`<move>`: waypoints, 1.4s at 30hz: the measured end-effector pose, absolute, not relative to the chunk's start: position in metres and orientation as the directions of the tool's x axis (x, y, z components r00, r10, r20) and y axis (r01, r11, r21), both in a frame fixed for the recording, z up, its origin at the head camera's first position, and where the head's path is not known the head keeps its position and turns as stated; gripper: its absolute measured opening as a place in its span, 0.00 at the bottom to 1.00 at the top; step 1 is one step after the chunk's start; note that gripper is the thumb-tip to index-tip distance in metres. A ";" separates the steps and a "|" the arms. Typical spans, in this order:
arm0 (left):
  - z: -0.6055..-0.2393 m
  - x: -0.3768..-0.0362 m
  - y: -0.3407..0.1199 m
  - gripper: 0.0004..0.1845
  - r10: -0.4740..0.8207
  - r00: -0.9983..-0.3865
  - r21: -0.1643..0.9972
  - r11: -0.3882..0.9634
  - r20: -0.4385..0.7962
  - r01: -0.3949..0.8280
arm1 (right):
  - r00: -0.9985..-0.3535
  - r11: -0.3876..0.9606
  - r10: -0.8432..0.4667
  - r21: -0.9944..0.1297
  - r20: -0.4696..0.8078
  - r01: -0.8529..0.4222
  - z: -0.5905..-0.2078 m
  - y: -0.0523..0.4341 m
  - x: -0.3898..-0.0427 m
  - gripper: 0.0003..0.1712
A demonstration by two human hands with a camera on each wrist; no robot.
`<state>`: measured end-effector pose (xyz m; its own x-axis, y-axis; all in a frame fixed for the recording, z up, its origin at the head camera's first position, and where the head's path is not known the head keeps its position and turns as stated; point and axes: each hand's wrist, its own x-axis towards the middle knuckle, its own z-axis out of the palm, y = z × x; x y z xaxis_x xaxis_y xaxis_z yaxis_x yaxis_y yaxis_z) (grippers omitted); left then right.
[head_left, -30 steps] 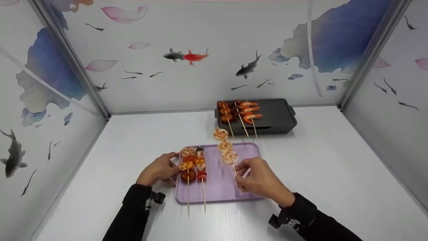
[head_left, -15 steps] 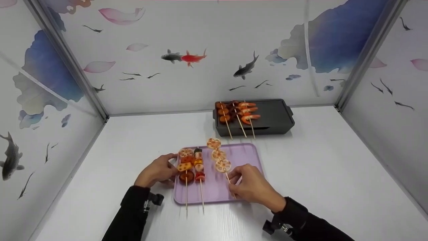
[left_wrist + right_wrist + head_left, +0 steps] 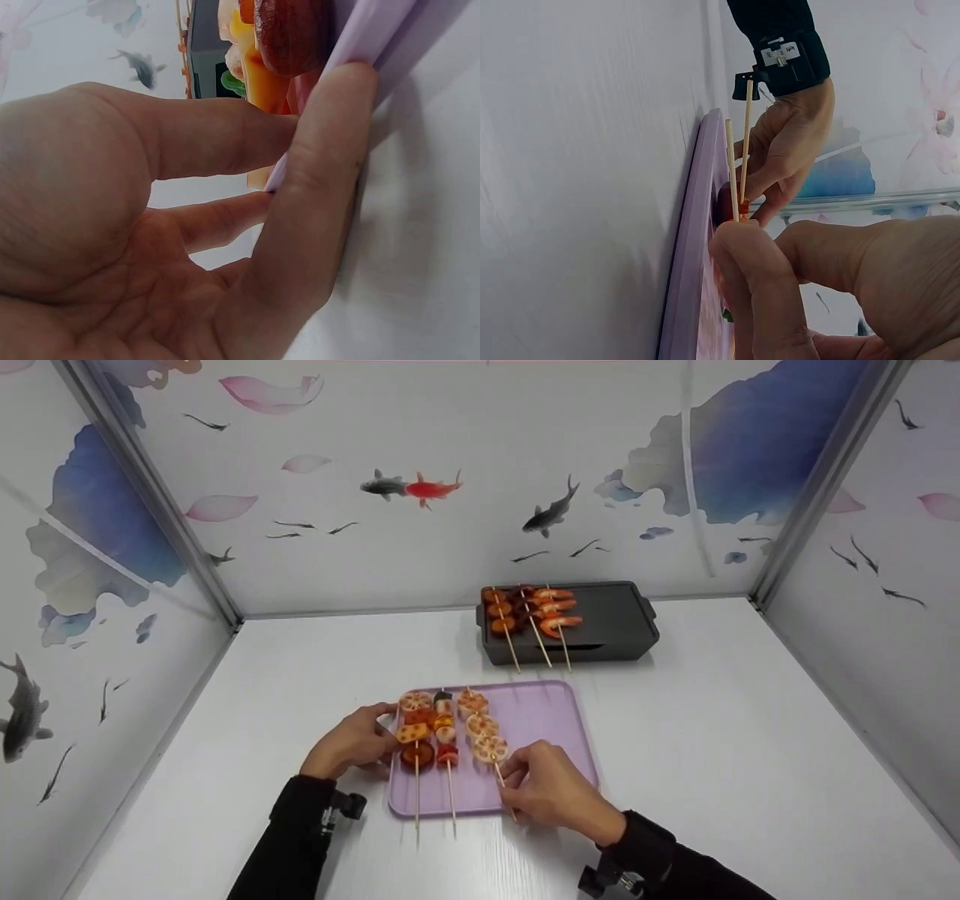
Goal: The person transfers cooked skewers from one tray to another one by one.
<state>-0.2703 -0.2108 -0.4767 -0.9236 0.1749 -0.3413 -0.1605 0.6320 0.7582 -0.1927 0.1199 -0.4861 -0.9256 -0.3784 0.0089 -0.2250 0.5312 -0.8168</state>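
My right hand [image 3: 555, 787] pinches the stick of a lotus root skewer [image 3: 482, 727], its three slices low over the middle of a lilac tray [image 3: 540, 712]. At the tray's left edge, my left hand [image 3: 351, 746] grips the rim; the left wrist view has thumb and fingers [image 3: 322, 150] at the rim. Two mixed skewers lie side by side on the tray's left half: one with a lotus slice and a round brown piece [image 3: 417, 755], the other with a red piece [image 3: 447, 755] lowest. Their sticks jut past the front edge. In the right wrist view, fingers [image 3: 761, 277] hide the lotus slices.
Behind the tray stands a dark grey grill [image 3: 619, 619]. On its left half lie three skewers: round orange-brown slices [image 3: 501, 611], dark pieces, and shrimp [image 3: 556, 611], with sticks overhanging the front. Printed wall panels [image 3: 450, 547] enclose the white table [image 3: 322, 660] at the back and sides.
My right hand has moved left and toward the front, bringing the lotus root skewer from over the tray's far edge down beside the two mixed skewers. My left hand keeps its place at the rim.
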 end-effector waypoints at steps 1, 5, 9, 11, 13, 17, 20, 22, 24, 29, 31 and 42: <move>-0.476 -0.271 -0.211 0.42 0.175 -0.924 0.758 0.632 -0.341 -0.160 | -0.925 0.520 -0.381 -0.827 0.001 -0.215 -0.487 0.119 -0.192 0.11; -0.477 -0.272 -0.213 0.42 0.177 -0.925 0.760 0.631 -0.336 -0.155 | -0.924 0.477 -0.381 -0.863 -0.030 -0.168 -0.488 0.114 -0.191 0.12; -0.477 -0.272 -0.213 0.44 0.188 -0.922 0.770 0.618 -0.338 -0.156 | -0.923 0.455 -0.379 -0.881 -0.062 -0.127 -0.490 0.110 -0.190 0.11; -0.476 -0.272 -0.213 0.44 0.189 -0.919 0.771 0.615 -0.345 -0.163 | -0.923 0.455 -0.381 -0.880 -0.057 -0.134 -0.491 0.107 -0.190 0.11; -0.475 -0.273 -0.213 0.44 0.186 -0.918 0.769 0.616 -0.350 -0.168 | -0.923 0.460 -0.383 -0.875 -0.043 -0.150 -0.491 0.105 -0.190 0.12; -0.473 -0.274 -0.212 0.44 0.174 -0.919 0.764 0.620 -0.352 -0.176 | -0.924 0.467 -0.381 -0.867 -0.022 -0.172 -0.492 0.101 -0.189 0.12; -0.473 -0.274 -0.212 0.44 0.173 -0.919 0.761 0.625 -0.354 -0.176 | -0.924 0.459 -0.381 -0.874 -0.031 -0.160 -0.494 0.099 -0.187 0.12; -0.474 -0.273 -0.212 0.45 0.176 -0.918 0.762 0.623 -0.356 -0.176 | -0.922 0.457 -0.385 -0.875 -0.031 -0.161 -0.495 0.098 -0.186 0.12; -0.475 -0.273 -0.211 0.45 0.177 -0.917 0.765 0.619 -0.357 -0.178 | -0.920 0.454 -0.392 -0.875 -0.029 -0.166 -0.496 0.097 -0.185 0.12; -0.477 -0.273 -0.211 0.45 0.171 -0.918 0.763 0.621 -0.358 -0.182 | -0.915 0.456 -0.403 -0.872 -0.025 -0.177 -0.498 0.096 -0.183 0.13; -0.477 -0.273 -0.211 0.44 0.170 -0.919 0.760 0.624 -0.357 -0.180 | -0.914 0.459 -0.405 -0.870 -0.025 -0.180 -0.498 0.096 -0.183 0.13; -0.476 -0.270 -0.212 0.42 0.180 -0.914 0.771 0.610 -0.362 -0.185 | -0.913 0.489 -0.407 -0.846 -0.005 -0.213 -0.499 0.097 -0.184 0.12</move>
